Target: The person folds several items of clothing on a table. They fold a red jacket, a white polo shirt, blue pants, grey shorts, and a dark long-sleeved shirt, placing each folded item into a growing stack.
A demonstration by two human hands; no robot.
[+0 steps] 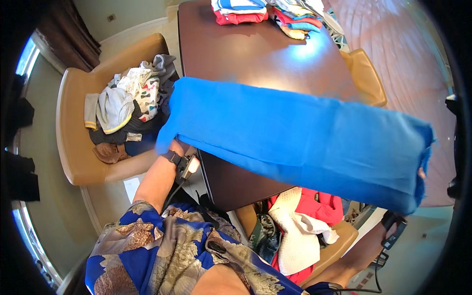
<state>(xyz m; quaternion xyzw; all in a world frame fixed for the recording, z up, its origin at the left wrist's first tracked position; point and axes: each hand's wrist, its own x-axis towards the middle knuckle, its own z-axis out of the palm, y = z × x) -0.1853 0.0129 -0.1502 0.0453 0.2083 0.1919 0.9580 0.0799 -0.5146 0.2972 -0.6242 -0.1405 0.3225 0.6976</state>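
A long, folded piece of blue cloth (295, 136) stretches between my two hands above the dark wooden table (265, 55). My left hand (177, 146) is at the cloth's left end, mostly covered by it below the wristband; its fingers are hidden. At the right end, only a small part of my right hand (421, 173) shows at the cloth's edge, gripping it, with the rest behind the fabric. The cloth's left corner hangs down and looks blurred. Straps with small devices sit on both wrists.
Folded clothes (241, 13) and another folded stack (298, 18) lie at the table's far edge. A tan armchair (73, 125) on the left holds a loose pile of clothes (118, 103). More garments (295, 228) lie on a tan chair (343, 239) below the table. Another tan chair (365, 77) stands at the right.
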